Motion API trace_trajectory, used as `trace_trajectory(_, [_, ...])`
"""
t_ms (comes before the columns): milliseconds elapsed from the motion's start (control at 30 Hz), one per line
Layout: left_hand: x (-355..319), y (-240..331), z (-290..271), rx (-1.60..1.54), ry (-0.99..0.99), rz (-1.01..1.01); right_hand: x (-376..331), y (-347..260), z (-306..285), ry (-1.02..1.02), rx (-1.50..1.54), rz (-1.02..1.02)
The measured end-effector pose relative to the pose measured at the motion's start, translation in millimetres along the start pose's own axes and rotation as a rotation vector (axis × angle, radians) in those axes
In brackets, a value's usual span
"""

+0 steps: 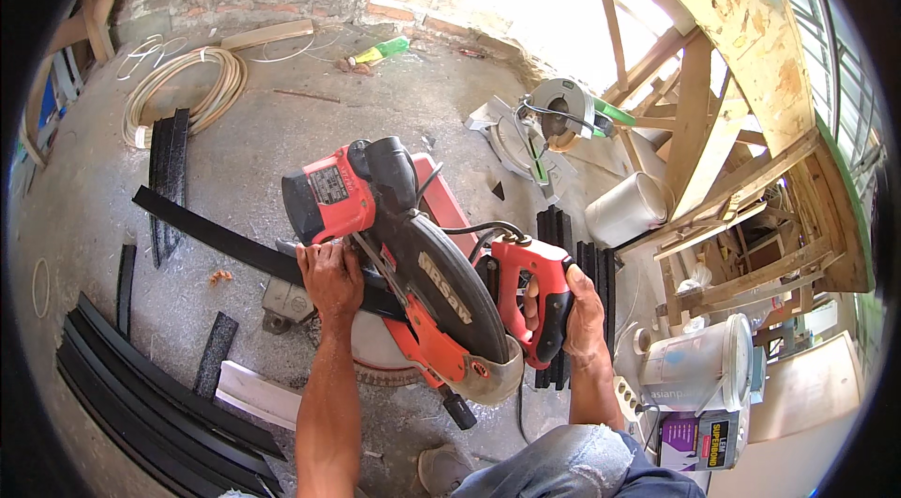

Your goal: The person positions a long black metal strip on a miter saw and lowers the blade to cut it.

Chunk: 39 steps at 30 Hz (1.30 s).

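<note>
A red and black mitre saw [449, 284] stands on the floor in front of me. My right hand [586, 318] is closed around its red and black D-shaped handle [533, 296]. Left of the saw head, my left hand [330, 280] bends its fingers over a long black strip [208, 237], which lies across the saw's base and sticks out to the left. The strip's right part passes under the motor and guard. Because the guard covers the blade, whether it touches the strip cannot be seen.
Long black profiles [155, 404] lie at the lower left, with more black lengths [556, 291] right of the saw. A second mitre saw [554, 122], a coiled hose [218, 90], a white bucket [627, 209], a paint pail [699, 367] and timber framing [699, 113] stand around.
</note>
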<state>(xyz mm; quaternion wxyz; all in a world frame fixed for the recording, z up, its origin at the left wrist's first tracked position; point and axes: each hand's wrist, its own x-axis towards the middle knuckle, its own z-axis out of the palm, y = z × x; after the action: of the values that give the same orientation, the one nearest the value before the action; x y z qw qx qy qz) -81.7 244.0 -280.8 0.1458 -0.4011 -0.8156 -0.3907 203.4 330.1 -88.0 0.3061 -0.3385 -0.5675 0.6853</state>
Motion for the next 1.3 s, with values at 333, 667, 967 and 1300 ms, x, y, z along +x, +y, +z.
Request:
trace_trajectory(333, [-0.6,-0.9,2.3,-0.01,-0.007,0.0,-0.6,0.4,-1.3,0.02,0.006,0.013])
trace_trajectory(667, [0.2,0.7,-1.3,0.0,-0.007,0.004,0.6,-0.6,-1.0,0.014,-0.008,0.002])
trace_trajectory(967, [0.9,2.5,-1.1,-0.006,-0.017,-0.006,-0.1,-1.5,-1.3,0.02,0.018,0.026])
trace_trajectory(1300, [-0.1,-1.0,4.4,-0.016,0.04,0.018,0.2,-1.1,-1.6,0.014,0.03,0.027])
